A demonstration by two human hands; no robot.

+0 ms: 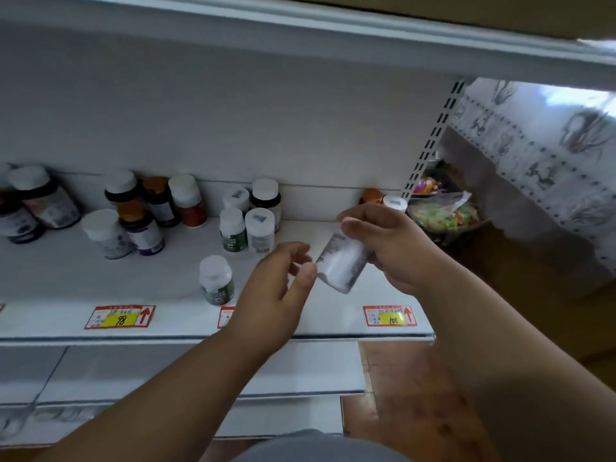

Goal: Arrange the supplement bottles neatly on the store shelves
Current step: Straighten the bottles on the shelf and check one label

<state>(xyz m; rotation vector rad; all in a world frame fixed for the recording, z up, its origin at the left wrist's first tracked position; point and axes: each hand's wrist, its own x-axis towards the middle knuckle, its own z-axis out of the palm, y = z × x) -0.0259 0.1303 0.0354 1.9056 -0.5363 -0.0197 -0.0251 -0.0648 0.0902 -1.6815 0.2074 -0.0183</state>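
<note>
My right hand grips a white supplement bottle, tilted, above the white shelf. My left hand hovers just left of the bottle with loosely bent fingers; whether the fingertips touch it is unclear. One white-capped green-label bottle stands alone near the shelf front. Behind it stands a small cluster of white bottles. Several dark and white bottles are scattered on the left part of the shelf. An orange-capped bottle and a white-capped bottle stand behind my right hand.
Red-and-yellow price tags line the shelf's front edge. An upper shelf hangs overhead. A slotted upright ends the shelf at the right, with bagged goods beyond. Lower shelves and a brown floor lie below.
</note>
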